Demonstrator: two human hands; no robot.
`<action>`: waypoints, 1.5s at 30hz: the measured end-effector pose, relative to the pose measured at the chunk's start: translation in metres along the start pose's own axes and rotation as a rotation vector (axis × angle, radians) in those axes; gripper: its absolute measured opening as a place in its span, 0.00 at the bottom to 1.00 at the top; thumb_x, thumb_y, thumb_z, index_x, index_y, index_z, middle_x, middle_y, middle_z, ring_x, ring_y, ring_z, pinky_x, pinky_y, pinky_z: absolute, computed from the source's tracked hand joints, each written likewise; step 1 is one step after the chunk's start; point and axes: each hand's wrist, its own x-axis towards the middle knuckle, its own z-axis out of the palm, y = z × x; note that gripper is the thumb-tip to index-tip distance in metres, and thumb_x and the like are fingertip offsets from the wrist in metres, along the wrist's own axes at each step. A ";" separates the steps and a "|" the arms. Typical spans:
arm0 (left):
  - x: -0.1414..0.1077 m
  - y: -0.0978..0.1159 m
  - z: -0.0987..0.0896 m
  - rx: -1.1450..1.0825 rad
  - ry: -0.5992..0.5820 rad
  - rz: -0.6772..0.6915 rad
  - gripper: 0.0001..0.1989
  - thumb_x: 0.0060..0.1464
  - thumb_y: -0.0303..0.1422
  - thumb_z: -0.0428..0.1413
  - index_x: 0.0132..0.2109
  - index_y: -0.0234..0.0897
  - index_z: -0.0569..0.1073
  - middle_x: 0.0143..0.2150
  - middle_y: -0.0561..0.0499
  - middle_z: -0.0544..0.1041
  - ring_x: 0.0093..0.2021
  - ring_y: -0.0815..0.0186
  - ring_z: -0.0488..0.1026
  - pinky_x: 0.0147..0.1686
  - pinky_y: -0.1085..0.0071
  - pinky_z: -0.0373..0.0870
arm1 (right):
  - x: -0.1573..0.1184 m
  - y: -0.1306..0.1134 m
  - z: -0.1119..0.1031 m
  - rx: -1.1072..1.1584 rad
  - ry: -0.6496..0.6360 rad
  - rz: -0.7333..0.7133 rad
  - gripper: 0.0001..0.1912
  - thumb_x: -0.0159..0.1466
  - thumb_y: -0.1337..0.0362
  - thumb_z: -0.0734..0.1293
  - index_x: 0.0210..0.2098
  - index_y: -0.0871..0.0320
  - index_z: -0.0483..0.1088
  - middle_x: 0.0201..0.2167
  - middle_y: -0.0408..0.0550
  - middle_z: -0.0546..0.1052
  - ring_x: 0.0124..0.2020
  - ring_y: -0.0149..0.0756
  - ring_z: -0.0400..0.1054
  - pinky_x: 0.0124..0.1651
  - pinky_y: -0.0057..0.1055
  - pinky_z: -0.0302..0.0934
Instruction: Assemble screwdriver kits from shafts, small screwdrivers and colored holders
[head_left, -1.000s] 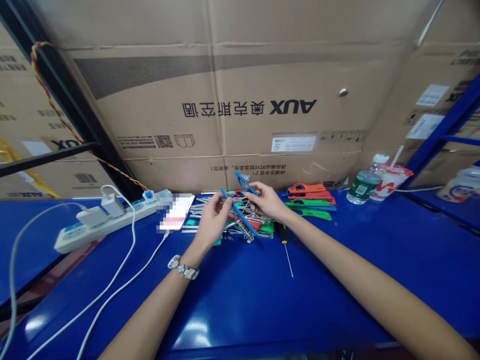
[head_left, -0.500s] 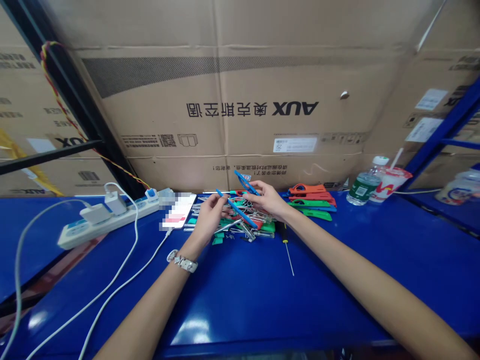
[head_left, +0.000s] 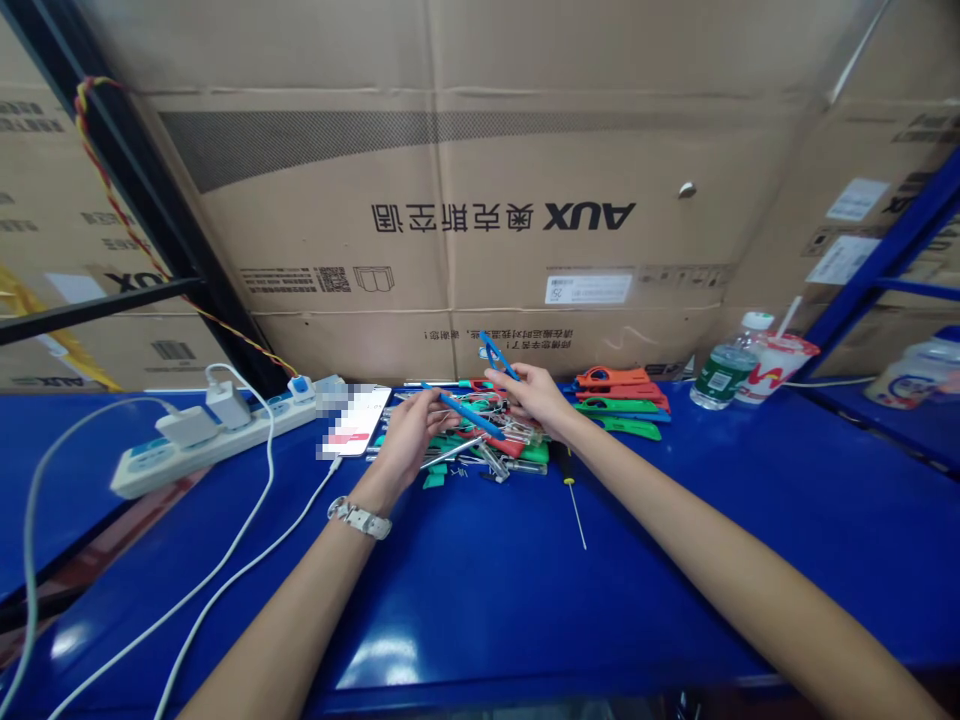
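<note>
My left hand pinches a long, narrow blue plastic strip, which slants down to the right. In my right hand is a blue plastic piece with an opening in it, its tip pointing up and left. Both are raised over a mixed pile of small parts: metal rods, clear tubes, and red and green plastic pieces. Below my right wrist lies a screwdriver with a black and yellow handle. Right of that hand are stacked orange shell pieces and green shell pieces.
Left of the pile lies a phone with a white cable, beside a power strip with chargers. A water bottle and a red-and-white cup stand at right. Large cardboard boxes wall the back of the blue table.
The blue strip in my left hand has shifted slightly left and lies flatter. The blue piece in my right hand has turned, its tip now slightly farther right and higher.
</note>
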 end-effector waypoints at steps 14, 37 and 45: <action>-0.006 0.008 0.003 0.353 -0.037 0.339 0.20 0.51 0.47 0.64 0.42 0.34 0.78 0.39 0.46 0.82 0.41 0.57 0.80 0.43 0.65 0.76 | -0.020 0.006 -0.018 -0.268 -0.090 -0.293 0.13 0.65 0.63 0.70 0.50 0.55 0.72 0.44 0.49 0.80 0.43 0.37 0.74 0.48 0.37 0.69; 0.033 -0.055 0.153 0.312 -0.365 0.196 0.14 0.53 0.32 0.64 0.45 0.33 0.74 0.42 0.41 0.83 0.41 0.60 0.82 0.50 0.58 0.77 | -0.060 0.012 -0.182 -1.104 0.031 -0.480 0.27 0.70 0.67 0.61 0.68 0.54 0.64 0.64 0.55 0.71 0.63 0.47 0.67 0.66 0.51 0.59; 0.052 -0.069 0.169 0.823 -0.473 0.499 0.08 0.52 0.26 0.61 0.42 0.36 0.79 0.40 0.43 0.82 0.38 0.58 0.79 0.42 0.63 0.77 | -0.032 0.030 -0.193 -1.483 0.062 -0.414 0.25 0.69 0.68 0.61 0.65 0.58 0.68 0.64 0.62 0.69 0.65 0.54 0.60 0.62 0.52 0.56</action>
